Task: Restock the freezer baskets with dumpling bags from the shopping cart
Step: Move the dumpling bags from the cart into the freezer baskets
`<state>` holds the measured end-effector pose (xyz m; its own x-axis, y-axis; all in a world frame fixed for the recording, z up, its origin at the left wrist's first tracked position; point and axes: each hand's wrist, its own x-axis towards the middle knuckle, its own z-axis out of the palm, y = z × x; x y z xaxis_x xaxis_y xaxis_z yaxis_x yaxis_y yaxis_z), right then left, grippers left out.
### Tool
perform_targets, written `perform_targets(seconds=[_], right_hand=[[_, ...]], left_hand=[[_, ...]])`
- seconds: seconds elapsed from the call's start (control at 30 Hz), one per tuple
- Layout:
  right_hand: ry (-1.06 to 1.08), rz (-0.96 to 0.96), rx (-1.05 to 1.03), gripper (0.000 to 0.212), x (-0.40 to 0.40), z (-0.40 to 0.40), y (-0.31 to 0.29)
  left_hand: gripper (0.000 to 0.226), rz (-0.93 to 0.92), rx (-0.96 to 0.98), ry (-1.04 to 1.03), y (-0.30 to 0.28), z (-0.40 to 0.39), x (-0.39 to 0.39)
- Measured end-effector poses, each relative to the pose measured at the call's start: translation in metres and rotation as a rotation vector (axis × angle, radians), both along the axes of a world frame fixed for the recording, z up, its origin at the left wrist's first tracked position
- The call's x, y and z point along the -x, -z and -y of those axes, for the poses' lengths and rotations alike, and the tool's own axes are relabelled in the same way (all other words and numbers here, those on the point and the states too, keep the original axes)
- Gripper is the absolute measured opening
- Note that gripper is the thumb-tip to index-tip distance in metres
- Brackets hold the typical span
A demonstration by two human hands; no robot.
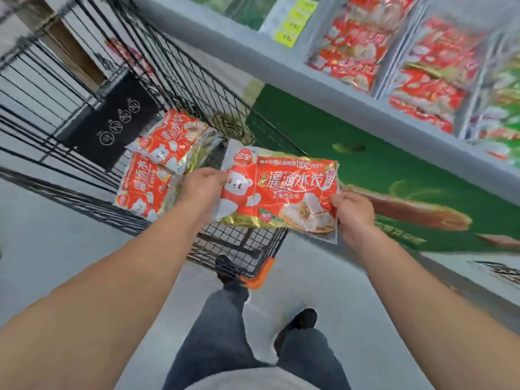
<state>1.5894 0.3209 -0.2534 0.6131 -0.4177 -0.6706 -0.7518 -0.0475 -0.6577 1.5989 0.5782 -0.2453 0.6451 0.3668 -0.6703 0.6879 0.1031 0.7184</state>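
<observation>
Both hands grip one red, white and gold plastic dumpling bag [278, 192] by its short ends: the left hand [204, 182] curls round the end with the bear print, the right hand [353, 212] pinches the opposite end at its lower corner. Fingers on each side are closed on the film; neither hand is free.

Held bag: flat, printed face up, long axis running left to right between the hands, above the near right corner of the black wire shopping cart [230, 243] and clear of its rim.

Remaining stock: two matching red dumpling bags [157, 167] lie on the cart floor toward its near left side, overlapping one another, just beside the left hand.

Destination: the freezer baskets [380, 88] sit up and to the right of the grip, behind the pale grey freezer rim [253, 54]; red bags already fill the compartments in view, though blur hides how full each is. The right hand is the nearer to that rim.

Judgement: the coming move is a lift up and rightward over the rim. Open air lies between bag and freezer; the green printed freezer front [337, 136] below the rim is the one edge to clear
</observation>
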Motion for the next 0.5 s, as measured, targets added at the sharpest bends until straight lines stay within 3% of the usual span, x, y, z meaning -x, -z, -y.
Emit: perform_targets(seconds=[0.13,0.5], right_hand=[[0.069,0.057,-0.030,0.018,0.045,0.068,-0.026],[0.156,0.214,-0.001,0.021,0.114,0.221,-0.093]], left_hand=[[0.010,0.058,-0.074,0.150,-0.025,0.062,0.022],[0.019,0.207,-0.201,0.280,-0.085,0.212,0.061]])
